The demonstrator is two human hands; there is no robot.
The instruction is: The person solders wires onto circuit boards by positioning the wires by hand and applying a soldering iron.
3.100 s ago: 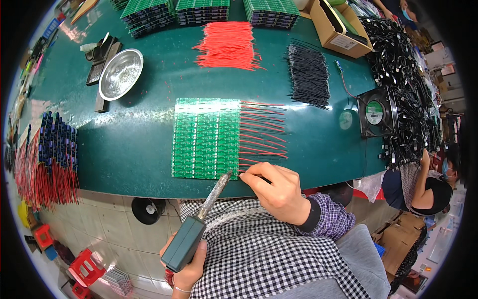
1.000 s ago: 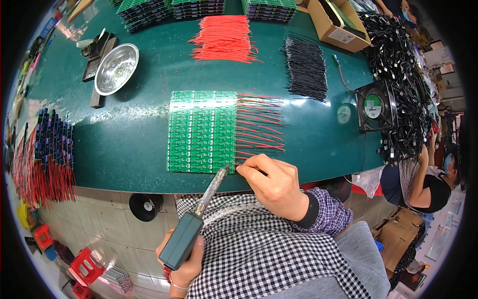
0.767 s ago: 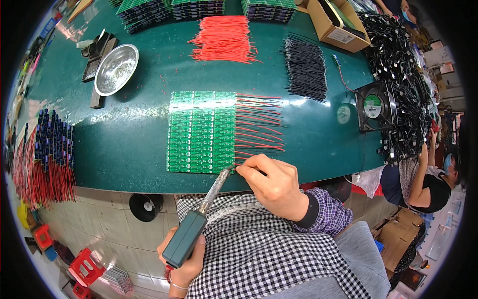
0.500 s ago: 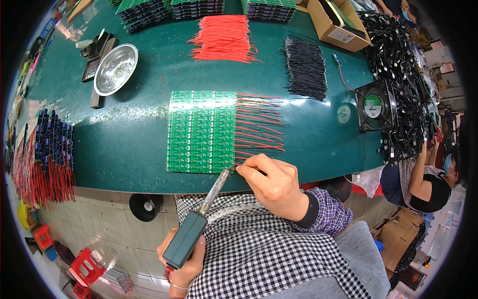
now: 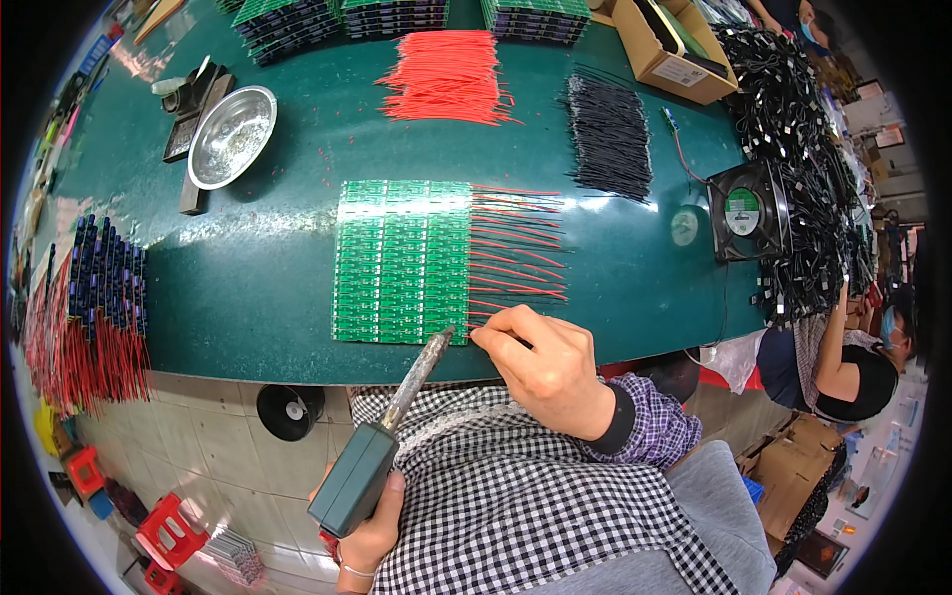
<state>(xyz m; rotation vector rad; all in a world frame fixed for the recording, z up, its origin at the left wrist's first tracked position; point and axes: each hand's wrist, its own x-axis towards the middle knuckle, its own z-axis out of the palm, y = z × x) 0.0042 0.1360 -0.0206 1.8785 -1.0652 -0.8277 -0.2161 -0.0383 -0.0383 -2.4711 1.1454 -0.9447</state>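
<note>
My left hand (image 5: pixel 375 531) is wrapped round the dark green body of a soldering iron (image 5: pixel 359 479). The iron's tip points up and right, at the lower right corner of a green circuit board panel (image 5: pixel 397 263) lying on the table. Red and black wires (image 5: pixel 516 260) run out to the right from the panel's right edge. At the lowest of these wires, my right hand (image 5: pixel 543 362) is closed in a pinch, thumb and forefinger together beside the board's edge. The wire end between those fingertips is mostly hidden.
Beyond the panel lie a pile of red wires (image 5: pixel 446 77) and a pile of black wires (image 5: pixel 610 137). A metal bowl (image 5: pixel 232 139) stands left, a small fan (image 5: pixel 749 211) right. Wired boards (image 5: pixel 104 288) are stacked at the far left. Another person (image 5: pixel 843 357) sits at the right.
The soldering iron has shifted slightly left and down, its tip drawing back from the wire end at the board's edge. My right hand has stayed almost still.
</note>
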